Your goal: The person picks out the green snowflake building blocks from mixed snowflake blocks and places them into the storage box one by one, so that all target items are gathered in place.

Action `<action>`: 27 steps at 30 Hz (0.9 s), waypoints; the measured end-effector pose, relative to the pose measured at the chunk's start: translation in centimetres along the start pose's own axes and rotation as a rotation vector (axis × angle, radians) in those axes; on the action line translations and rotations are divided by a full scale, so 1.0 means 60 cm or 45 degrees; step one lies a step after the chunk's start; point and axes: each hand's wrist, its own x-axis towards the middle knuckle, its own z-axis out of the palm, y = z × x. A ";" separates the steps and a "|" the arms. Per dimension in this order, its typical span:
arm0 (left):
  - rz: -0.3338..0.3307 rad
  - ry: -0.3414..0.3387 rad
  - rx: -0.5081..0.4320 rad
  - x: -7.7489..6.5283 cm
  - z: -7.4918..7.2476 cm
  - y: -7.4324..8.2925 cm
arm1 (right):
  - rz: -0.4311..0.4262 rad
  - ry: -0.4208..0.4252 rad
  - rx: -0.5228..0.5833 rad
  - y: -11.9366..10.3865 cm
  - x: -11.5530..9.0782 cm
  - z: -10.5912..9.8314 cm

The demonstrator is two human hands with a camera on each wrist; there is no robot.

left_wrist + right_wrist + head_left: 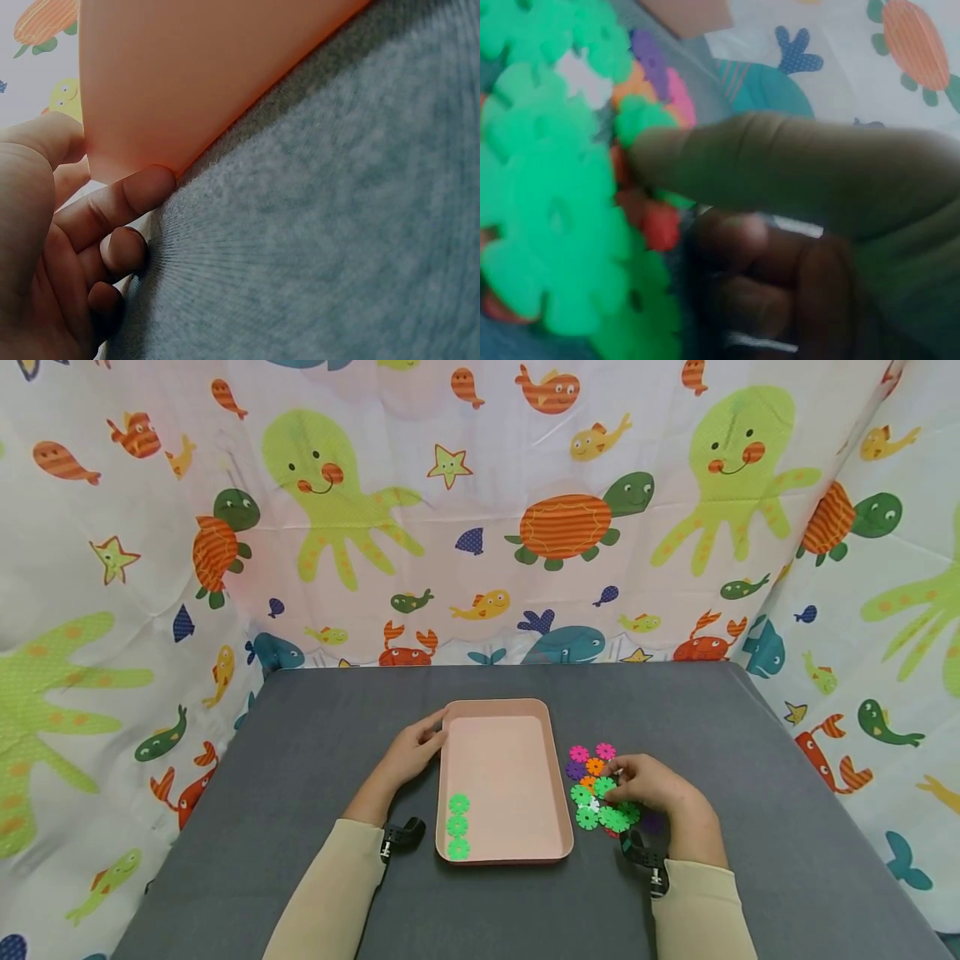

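A pink rectangular tray (506, 777) lies on the grey cloth, with three green flower-shaped discs (457, 825) in a column at its near left. My left hand (408, 753) grips the tray's far left side; in the left wrist view the thumb is at the rim and the index finger lies along the outer wall. To the right of the tray, my right hand (656, 787) is over a pile of coloured discs. Its thumb and fingers pinch a green disc (641, 116), partly hidden behind the thumb. More green discs (555, 217) overlap just beside the thumb.
The pile also has pink discs (579, 754), a purple disc (576, 770), orange discs (595, 767) and a white disc (595, 805). A grey cloth (337, 710) covers the table. A curtain printed with sea animals (450, 527) hangs behind and at both sides.
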 end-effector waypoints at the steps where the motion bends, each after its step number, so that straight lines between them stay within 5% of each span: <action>1: -0.001 0.000 -0.002 0.000 -0.001 0.001 | -0.002 0.016 -0.004 0.001 0.001 0.001; 10: 0.015 -0.004 -0.014 0.003 -0.003 0.005 | -0.041 0.139 -0.052 -0.016 0.003 0.001; 19: 0.012 0.003 -0.021 0.000 -0.004 0.003 | -0.183 0.250 -0.121 -0.075 -0.009 -0.006; 27: 0.032 -0.009 -0.010 0.001 0.002 -0.002 | -0.355 0.195 -0.076 -0.143 0.014 0.017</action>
